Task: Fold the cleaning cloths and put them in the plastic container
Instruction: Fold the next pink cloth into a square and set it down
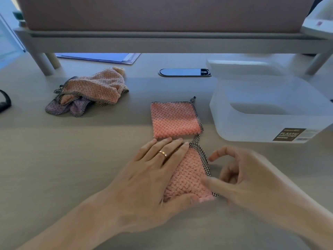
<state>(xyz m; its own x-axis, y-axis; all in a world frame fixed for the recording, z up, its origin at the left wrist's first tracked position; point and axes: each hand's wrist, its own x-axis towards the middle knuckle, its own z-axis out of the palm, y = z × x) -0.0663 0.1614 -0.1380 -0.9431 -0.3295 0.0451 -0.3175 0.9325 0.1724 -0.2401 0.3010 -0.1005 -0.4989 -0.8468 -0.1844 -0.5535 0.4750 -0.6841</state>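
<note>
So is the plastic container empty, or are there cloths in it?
Empty: the plastic container is uncovered, its inside plain white; a folded cloth lies outside, beside it.

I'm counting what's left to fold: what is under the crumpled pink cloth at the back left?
A purple cloth peeks out beneath the crumpled pink cloth. It is mostly covered, so whether more cloths lie underneath cannot be seen.

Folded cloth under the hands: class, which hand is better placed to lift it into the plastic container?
Probably the right hand: it sits at the right edge of the folded cloth, nearest the plastic container, fingers loosely curled. The left hand lies flat on the cloth, farther from the container.
</note>
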